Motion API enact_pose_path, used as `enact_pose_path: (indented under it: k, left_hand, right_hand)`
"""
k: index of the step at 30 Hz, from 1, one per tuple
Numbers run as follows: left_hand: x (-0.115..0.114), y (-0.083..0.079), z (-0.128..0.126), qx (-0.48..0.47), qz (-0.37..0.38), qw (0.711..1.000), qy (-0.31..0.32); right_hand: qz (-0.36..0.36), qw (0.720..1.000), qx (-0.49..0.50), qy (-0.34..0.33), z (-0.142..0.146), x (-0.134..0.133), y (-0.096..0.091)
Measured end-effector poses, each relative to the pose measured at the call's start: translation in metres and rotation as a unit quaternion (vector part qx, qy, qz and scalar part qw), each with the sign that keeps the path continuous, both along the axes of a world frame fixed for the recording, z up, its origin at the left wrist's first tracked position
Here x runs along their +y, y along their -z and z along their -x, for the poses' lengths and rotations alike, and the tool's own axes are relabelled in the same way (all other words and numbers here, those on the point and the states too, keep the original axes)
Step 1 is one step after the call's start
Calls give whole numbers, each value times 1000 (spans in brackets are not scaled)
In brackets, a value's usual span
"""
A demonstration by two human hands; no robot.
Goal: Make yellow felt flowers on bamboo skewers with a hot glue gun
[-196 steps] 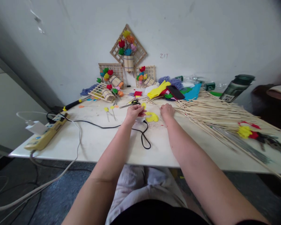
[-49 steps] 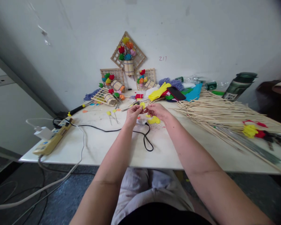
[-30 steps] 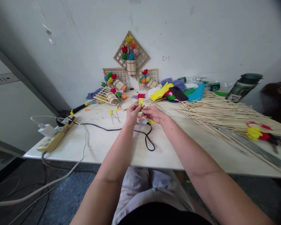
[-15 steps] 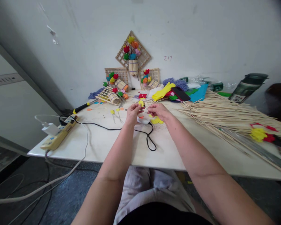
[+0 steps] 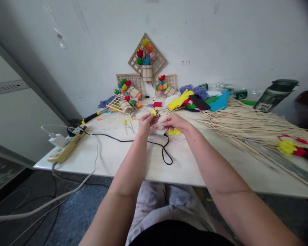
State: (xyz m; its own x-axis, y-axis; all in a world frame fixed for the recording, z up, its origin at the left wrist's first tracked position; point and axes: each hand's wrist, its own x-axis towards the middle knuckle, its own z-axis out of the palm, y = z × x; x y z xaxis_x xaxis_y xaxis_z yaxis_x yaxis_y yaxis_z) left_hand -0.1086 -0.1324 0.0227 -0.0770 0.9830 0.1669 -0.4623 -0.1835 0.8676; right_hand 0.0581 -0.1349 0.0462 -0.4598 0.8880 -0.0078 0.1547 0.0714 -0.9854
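My left hand [image 5: 146, 122] is raised over the white table [image 5: 123, 157], fingers pinched on a small yellow felt piece [image 5: 153, 112]. Just to its right, my right hand [image 5: 175, 122] has its fingers curled, pinching something thin that I cannot make out, close to the left hand's fingertips. Below the two hands lie yellow felt scraps [image 5: 173, 132] and a white tool [image 5: 157, 131] on a black cord [image 5: 166, 153].
A big pile of bamboo sticks [image 5: 246, 124] covers the right side. Felt sheets [image 5: 195, 100], a dark phone [image 5: 199, 101] and wooden lattice flower crafts [image 5: 143, 82] stand at the back wall. A yellow power strip [image 5: 66, 145] lies at the left edge.
My right hand came off the table and joined the left at the yellow piece. Over the last second both hands stay pinched together with little movement; the view drifted slightly.
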Motion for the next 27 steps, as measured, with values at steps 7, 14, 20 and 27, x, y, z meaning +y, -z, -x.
enact_pose_path:
  k: [7,14,20,27]
  left_hand:
    - [0,0,-1,-26,2,1000,2]
    - [0,-1,-2,-31,5,1000,2]
    - [-1,0,-2,-36,5,999,11]
    - [1,1,-3,-39,0,999,10]
  right_hand:
    - [10,1000,-25,0,3,-1,0]
    - [15,999,-43,5,7,-7,-5]
    - [19,998,-54,20,9,-12,-10]
    - [6,996,-88,27,11,-10,-8]
